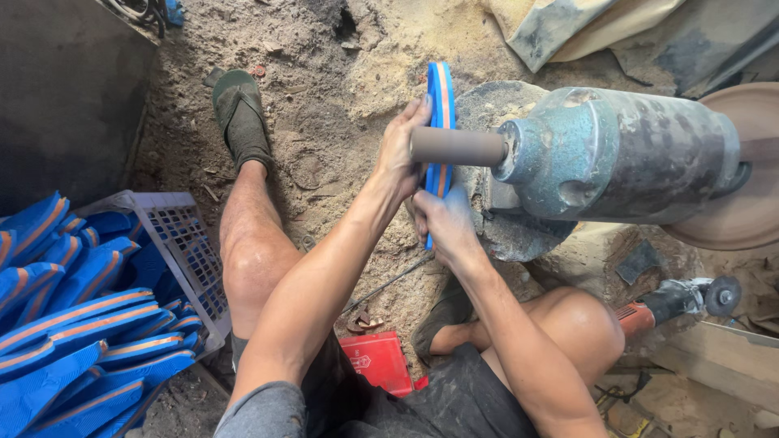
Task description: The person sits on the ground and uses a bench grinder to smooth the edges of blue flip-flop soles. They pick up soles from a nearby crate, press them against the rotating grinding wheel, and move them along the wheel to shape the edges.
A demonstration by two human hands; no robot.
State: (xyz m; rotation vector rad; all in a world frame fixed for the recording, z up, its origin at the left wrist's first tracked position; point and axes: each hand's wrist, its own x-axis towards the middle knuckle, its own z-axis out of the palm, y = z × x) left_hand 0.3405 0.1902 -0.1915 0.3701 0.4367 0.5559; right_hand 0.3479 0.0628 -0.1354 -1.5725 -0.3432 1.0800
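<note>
Soles stacked at left, one on the spindle at centre.

Blue soles (73, 324) fill the crate (187, 243) far left. Left hand (399, 154) clamps the upper part of an upright blue-and-orange sole (441, 105), grip closed round its edge; right hand (442, 223) grips the lower end, fingers wrapped tight. Sole presses edge-on against the grey drum (458, 147) of the sander (617, 154). Angle grinder (673, 302) lies low right.

One camera sits on the person's head and looks straight down — close to the arms, knees and dirt floor (324, 122) below.
</note>
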